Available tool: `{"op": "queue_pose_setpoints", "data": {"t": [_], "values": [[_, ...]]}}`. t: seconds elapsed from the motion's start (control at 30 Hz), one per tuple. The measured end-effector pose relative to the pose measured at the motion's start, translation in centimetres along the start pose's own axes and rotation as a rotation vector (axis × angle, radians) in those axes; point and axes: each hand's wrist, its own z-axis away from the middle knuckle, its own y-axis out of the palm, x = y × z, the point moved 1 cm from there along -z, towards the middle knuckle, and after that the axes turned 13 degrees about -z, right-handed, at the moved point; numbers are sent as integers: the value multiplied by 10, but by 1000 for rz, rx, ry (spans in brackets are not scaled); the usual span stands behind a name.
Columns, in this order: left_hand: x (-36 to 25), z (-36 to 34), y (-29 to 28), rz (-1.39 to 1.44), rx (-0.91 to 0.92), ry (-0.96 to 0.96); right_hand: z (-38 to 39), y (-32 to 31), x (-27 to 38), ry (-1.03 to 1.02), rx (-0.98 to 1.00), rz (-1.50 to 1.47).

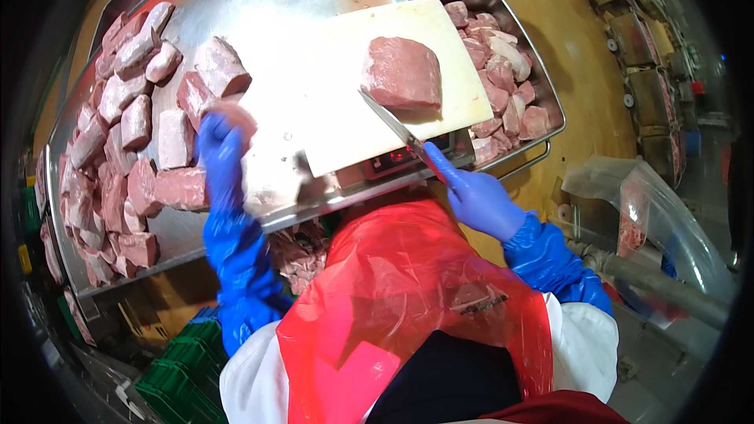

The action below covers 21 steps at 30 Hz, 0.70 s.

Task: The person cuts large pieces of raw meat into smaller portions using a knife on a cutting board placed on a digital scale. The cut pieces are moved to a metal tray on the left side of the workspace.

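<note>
In my gloved right hand [483, 196] is a knife [397, 127], its blade angled up and left over the white cutting board [338, 141]. A thick block of raw meat [404, 72] lies on the board, just beyond the blade tip. My gloved left hand [221, 149] is off to the left over the metal table, its fingers closed round a piece of raw meat [237, 119] that is smeared by motion. Behind that hand are more meat pieces [221, 67]. Under the board's near edge sits a scale with a lit red display [393, 159].
A large pile of meat pieces [122, 149] covers the left of the metal table [259, 0]. A metal tray [559, 114] of cut meat stands right of the board. Below left are green crates [184, 369]. At right are a clear plastic sheet [667, 220] and a pipe [652, 279].
</note>
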Motion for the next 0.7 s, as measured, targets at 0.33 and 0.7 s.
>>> {"op": "queue_pose_setpoints", "data": {"t": [0.33,0.7], "values": [[97,215,-2,-870,-323,-143,-197,-112,-106,-436,-350,-1005],[10,-50,196,-116,134,134,-163,0,-29,-368,-462,-1423]]}}
